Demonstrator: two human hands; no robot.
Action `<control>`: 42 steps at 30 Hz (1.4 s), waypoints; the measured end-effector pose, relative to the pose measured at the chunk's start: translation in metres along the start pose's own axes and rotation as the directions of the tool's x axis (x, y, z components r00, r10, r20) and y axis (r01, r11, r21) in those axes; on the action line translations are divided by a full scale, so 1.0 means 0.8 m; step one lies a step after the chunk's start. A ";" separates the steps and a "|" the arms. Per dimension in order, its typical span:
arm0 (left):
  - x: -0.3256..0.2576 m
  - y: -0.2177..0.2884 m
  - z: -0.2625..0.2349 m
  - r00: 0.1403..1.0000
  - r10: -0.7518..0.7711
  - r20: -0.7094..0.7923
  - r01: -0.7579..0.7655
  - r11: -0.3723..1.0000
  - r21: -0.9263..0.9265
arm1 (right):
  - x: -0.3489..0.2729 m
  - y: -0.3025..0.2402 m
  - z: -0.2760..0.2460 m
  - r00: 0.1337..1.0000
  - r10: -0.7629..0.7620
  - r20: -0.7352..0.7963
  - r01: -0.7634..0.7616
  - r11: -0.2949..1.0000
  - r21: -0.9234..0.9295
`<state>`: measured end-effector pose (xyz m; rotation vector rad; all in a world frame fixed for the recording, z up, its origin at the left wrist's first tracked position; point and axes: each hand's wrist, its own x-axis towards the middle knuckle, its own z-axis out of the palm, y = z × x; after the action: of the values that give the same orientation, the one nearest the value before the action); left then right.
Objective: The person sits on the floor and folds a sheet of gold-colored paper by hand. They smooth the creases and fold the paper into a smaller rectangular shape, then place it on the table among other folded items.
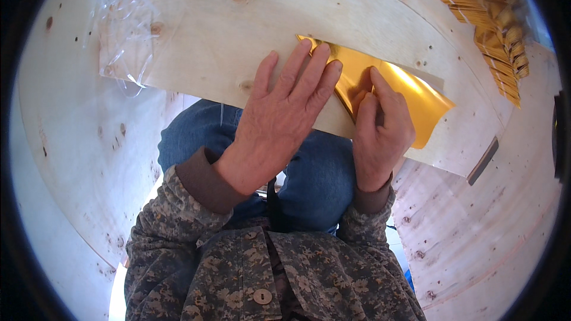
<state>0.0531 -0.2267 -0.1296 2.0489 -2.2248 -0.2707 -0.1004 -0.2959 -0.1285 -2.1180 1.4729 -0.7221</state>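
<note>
Left hand (279, 122) lies flat and open, pinning gold paper (410, 92) to a board (238, 47); right hand (380, 128) pinches its edge, likely mid-fold, creasing next

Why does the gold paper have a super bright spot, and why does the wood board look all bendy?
In the head view, light glares off the shiny gold sheet beside the right hand; the fisheye lens bends the plywood board's straight edges, and the picture's rim goes dark; the left hand looks sharp.

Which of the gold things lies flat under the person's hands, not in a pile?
The single gold sheet on the wooden board, under the left hand and right hand. The other gold pieces are heaped at upper right, untouched.
</note>
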 end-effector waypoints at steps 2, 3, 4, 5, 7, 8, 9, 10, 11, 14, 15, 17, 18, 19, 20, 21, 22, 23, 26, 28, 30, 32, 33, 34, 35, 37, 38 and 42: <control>0.000 -0.001 0.001 1.000 0.016 -0.009 -0.016 0.999 0.038 | -0.003 -0.002 -0.004 0.998 -0.025 0.057 0.031 0.993 -0.110; -0.001 -0.001 0.002 1.000 0.019 -0.016 -0.018 0.999 0.044 | -0.004 -0.004 -0.006 0.993 -0.051 0.105 0.072 0.975 -0.211; -0.001 -0.001 0.003 1.000 0.021 -0.023 -0.020 0.999 0.050 | -0.006 -0.005 -0.007 0.992 -0.054 0.115 0.082 0.964 -0.254; -0.002 -0.002 0.004 0.999 0.022 -0.031 -0.020 0.998 0.056 | -0.007 -0.006 -0.009 0.992 -0.051 0.116 0.080 0.963 -0.259; -0.002 -0.002 0.007 0.997 0.029 -0.067 -0.025 0.997 0.067 | -0.005 -0.007 -0.006 0.999 -0.002 0.047 0.010 0.987 -0.159; -0.002 -0.003 0.009 0.995 0.035 -0.088 -0.028 0.997 0.073 | -0.004 -0.007 -0.006 0.995 -0.102 0.016 0.102 0.972 -0.212; -0.002 -0.003 0.010 0.994 0.038 -0.098 -0.031 0.997 0.075 | -0.001 -0.006 -0.007 0.980 -0.201 -0.010 0.191 0.943 -0.272; -0.002 -0.003 0.011 0.993 0.041 -0.109 -0.033 0.997 0.077 | 0.002 -0.005 -0.007 0.958 -0.287 -0.022 0.264 0.905 -0.333; -0.003 -0.003 0.011 0.992 0.043 -0.121 -0.034 0.996 0.078 | 0.005 -0.003 -0.008 0.948 -0.316 -0.019 0.294 0.900 -0.322; -0.004 -0.005 0.009 0.990 0.064 -0.125 -0.063 0.998 0.006 | 0.014 0.001 -0.010 0.933 -0.358 0.029 0.350 0.886 -0.303; -0.005 -0.006 0.007 0.992 0.068 -0.111 -0.069 0.998 -0.006 | 0.015 0.003 -0.011 0.928 -0.369 0.055 0.367 0.877 -0.310; -0.006 -0.010 0.005 0.991 0.081 -0.108 -0.084 0.996 -0.026 | 0.015 0.007 -0.015 0.916 -0.392 0.083 0.398 0.865 -0.306; -0.007 -0.011 0.004 0.991 0.080 -0.105 -0.086 0.995 -0.054 | 0.014 0.009 -0.018 0.911 -0.404 0.087 0.411 0.863 -0.294; -0.007 -0.013 0.004 0.990 0.078 -0.120 -0.089 0.992 -0.088 | 0.012 0.012 -0.021 0.904 -0.417 0.090 0.425 0.860 -0.283; -0.008 -0.015 0.004 0.987 0.076 -0.145 -0.094 0.987 -0.127 | 0.012 0.014 -0.022 0.897 -0.431 0.099 0.440 0.850 -0.289; -0.009 -0.017 0.004 0.984 0.086 -0.157 -0.107 0.986 -0.130 | 0.011 0.017 -0.023 0.890 -0.444 0.107 0.454 0.840 -0.296; -0.010 -0.019 0.005 0.978 0.099 -0.182 -0.124 0.983 -0.135 | 0.011 0.019 -0.024 0.885 -0.451 0.113 0.463 0.833 -0.304; -0.010 -0.021 0.005 0.975 0.107 -0.194 -0.137 0.980 -0.145 | 0.012 0.020 -0.025 0.878 -0.464 0.118 0.476 0.822 -0.311; -0.012 -0.026 0.007 0.962 0.135 -0.238 -0.162 0.982 -0.097 | 0.012 0.025 -0.026 0.864 -0.482 0.144 0.501 0.800 -0.331; -0.012 -0.031 0.008 0.957 0.156 -0.246 -0.184 0.979 -0.093 | 0.013 0.029 -0.027 0.858 -0.485 0.166 0.512 0.787 -0.345; -0.012 -0.033 0.009 0.959 0.160 -0.236 -0.186 0.978 -0.093 | 0.013 0.034 -0.028 0.858 -0.479 0.188 0.514 0.789 -0.336; -0.012 -0.034 0.011 0.964 0.146 -0.222 -0.173 0.979 -0.108 | 0.015 0.040 -0.029 0.855 -0.473 0.212 0.518 0.787 -0.335; -0.013 -0.033 0.012 0.964 0.150 -0.218 -0.166 0.985 -0.055 | 0.016 0.043 -0.030 0.854 -0.470 0.224 0.520 0.785 -0.337; -0.013 -0.034 0.013 0.964 0.155 -0.217 -0.162 0.987 -0.016 | 0.017 0.045 -0.029 0.852 -0.467 0.236 0.523 0.783 -0.337; -0.014 -0.034 0.014 0.964 0.157 -0.214 -0.155 0.988 0.023 | 0.019 0.047 -0.029 0.852 -0.460 0.251 0.523 0.779 -0.346; -0.016 -0.033 0.014 0.956 0.174 -0.237 -0.166 0.985 0.053 | 0.023 0.050 -0.029 0.854 -0.434 0.287 0.516 0.776 -0.362; -0.016 -0.033 0.013 0.956 0.180 -0.233 -0.171 0.984 0.060 | 0.024 0.050 -0.029 0.850 -0.437 0.293 0.522 0.774 -0.360; -0.017 -0.027 0.009 0.936 0.213 -0.281 -0.210 0.977 0.041 | 0.025 0.050 -0.030 0.852 -0.418 0.313 0.516 0.772 -0.372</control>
<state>0.0738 -0.2145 -0.1400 1.7038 -2.2402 0.0521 -0.1385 -0.3293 -0.1326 -2.8758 1.0582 -0.3039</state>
